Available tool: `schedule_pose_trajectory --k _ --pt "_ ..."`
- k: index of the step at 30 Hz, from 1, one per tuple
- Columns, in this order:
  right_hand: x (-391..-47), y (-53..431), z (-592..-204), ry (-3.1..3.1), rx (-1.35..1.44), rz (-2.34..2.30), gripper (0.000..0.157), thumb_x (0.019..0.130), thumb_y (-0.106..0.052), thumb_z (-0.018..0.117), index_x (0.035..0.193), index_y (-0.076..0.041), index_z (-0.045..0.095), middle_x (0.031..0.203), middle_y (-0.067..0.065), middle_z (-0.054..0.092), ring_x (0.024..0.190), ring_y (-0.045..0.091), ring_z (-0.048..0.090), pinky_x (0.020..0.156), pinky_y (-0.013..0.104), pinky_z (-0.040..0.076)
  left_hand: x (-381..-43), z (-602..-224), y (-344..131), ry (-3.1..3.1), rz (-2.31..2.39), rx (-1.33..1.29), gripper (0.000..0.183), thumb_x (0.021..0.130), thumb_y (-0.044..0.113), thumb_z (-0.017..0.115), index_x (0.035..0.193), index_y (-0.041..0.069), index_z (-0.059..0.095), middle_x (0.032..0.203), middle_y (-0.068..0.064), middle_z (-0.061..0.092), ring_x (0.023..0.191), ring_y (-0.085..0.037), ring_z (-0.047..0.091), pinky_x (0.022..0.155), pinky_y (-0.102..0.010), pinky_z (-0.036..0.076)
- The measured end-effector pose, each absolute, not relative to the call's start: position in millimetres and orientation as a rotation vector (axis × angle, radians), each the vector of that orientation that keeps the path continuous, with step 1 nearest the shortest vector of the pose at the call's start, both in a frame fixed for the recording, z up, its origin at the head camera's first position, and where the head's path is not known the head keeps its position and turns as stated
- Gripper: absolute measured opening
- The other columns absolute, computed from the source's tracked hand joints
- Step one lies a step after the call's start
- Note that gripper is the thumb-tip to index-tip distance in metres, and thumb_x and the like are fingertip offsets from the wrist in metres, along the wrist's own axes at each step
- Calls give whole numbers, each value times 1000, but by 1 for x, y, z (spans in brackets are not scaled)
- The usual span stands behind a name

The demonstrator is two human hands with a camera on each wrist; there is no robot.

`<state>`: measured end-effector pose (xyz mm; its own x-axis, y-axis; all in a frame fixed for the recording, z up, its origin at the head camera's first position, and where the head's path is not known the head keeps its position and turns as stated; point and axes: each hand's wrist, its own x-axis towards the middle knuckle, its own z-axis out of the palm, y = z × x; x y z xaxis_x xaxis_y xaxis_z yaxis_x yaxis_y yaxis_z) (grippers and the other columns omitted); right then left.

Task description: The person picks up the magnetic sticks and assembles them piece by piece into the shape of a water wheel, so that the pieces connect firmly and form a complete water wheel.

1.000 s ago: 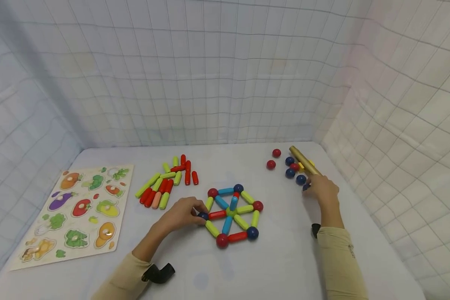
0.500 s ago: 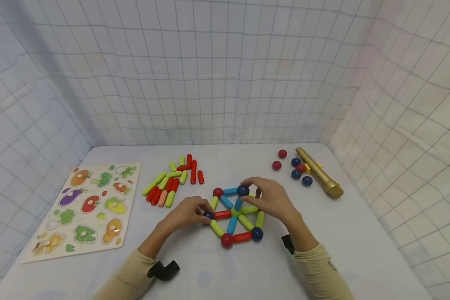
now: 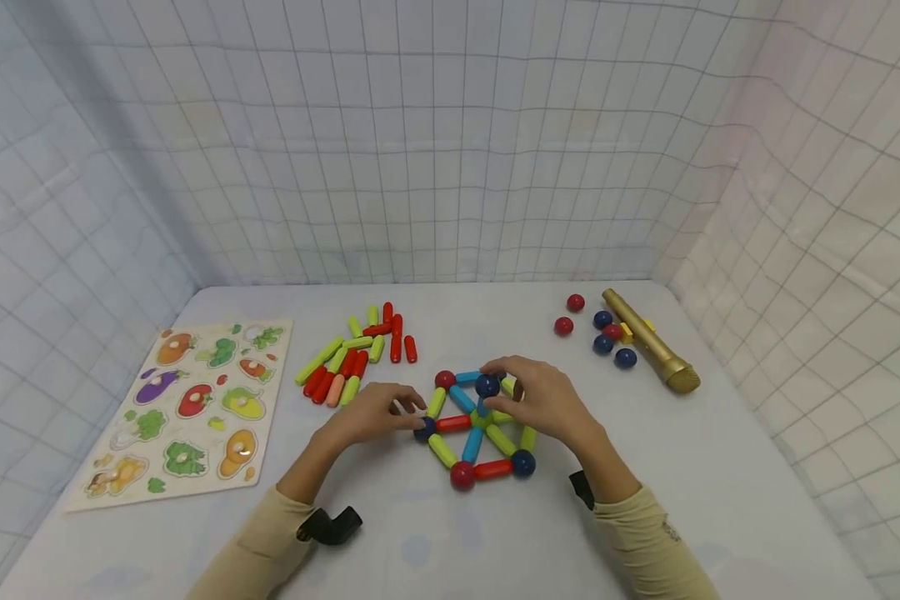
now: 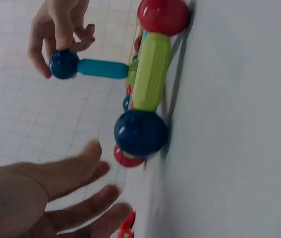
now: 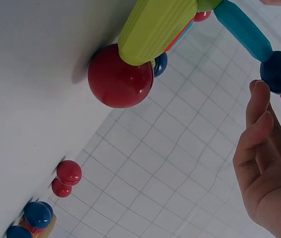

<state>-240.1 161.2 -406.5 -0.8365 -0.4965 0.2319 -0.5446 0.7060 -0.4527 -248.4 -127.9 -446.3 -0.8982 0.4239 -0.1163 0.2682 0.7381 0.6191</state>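
Note:
A flat wheel of magnetic rods and balls lies on the table, with red balls [image 3: 462, 475] and blue balls [image 3: 523, 462] at its corners. From its green hub [image 3: 481, 419] a blue rod [image 4: 103, 68] stands upright. At that rod's top my right hand [image 3: 543, 398] pinches a dark blue ball [image 5: 277, 73] between thumb and fingers, ball and rod end meeting. My left hand [image 3: 371, 414] is beside the wheel's left corner ball [image 4: 140, 133]. In the left wrist view its fingers are spread, with a gap to that ball.
Red and lime rods [image 3: 352, 365] lie loose behind my left hand. A vegetable puzzle board [image 3: 217, 342] is at the left. Loose red and blue balls [image 3: 602, 343], yellow pieces [image 3: 626, 332] and a gold toy microphone [image 3: 648, 337] lie at the back right. White grid-patterned cloth [image 3: 435, 167] walls the table.
My right hand has come from the loose balls at the right to the upright rod, bringing a blue ball. My left fingers have loosened from the left corner ball.

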Motion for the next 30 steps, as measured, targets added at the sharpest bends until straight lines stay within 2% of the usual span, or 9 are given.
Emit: schedule_pose_trajectory --k 6,9,15,18,23,25,30 --pt "-240 163 -407 -2836 852 787 45 85 -37 74 125 -21 63 114 -5 69 74 16 61 60 19 46 -254 -447 -152 3097 580 26 29 85 23 75 105 4 67 93 -14 65 80 -26 61 63 -39 53" --pt "-240 164 -407 -2826 856 791 42 85 -36 75 122 -21 65 109 -4 70 74 16 61 60 19 46 -256 -449 -158 3109 498 -70 36 82 21 77 107 0 62 93 -19 61 77 -29 60 61 -42 51" --pt "-240 163 -406 -2813 869 803 39 84 -35 76 119 -20 66 105 -4 70 74 17 62 61 19 47 -257 -449 -159 3130 414 -23 27 87 8 68 111 -2 61 91 -20 66 71 -31 62 67 -48 57" --pt "-239 164 -406 -2804 870 796 39 84 -35 76 119 -19 66 105 -4 70 72 14 60 60 19 46 -257 -447 -158 3127 340 2 27 88 8 65 114 -1 65 92 -20 69 73 -31 63 72 -51 58" --pt "-239 164 -405 -2811 855 788 40 84 -36 76 119 -20 66 104 -6 70 70 6 56 60 19 46 -254 -444 -158 3083 206 14 29 90 13 64 116 1 68 94 -24 65 74 -36 63 66 -52 58" --pt "-239 164 -405 -2815 851 800 39 83 -34 76 119 -21 66 103 -6 70 70 9 57 60 19 46 -253 -441 -159 3078 200 1 30 92 15 61 119 2 66 98 -27 62 76 -40 63 63 -54 57" --pt "-239 164 -405 -2792 869 811 40 83 -32 77 119 -19 66 102 -5 70 69 10 56 59 19 45 -251 -425 -154 3085 589 78 36 90 15 63 124 3 62 103 -21 66 83 -32 64 65 -41 55"
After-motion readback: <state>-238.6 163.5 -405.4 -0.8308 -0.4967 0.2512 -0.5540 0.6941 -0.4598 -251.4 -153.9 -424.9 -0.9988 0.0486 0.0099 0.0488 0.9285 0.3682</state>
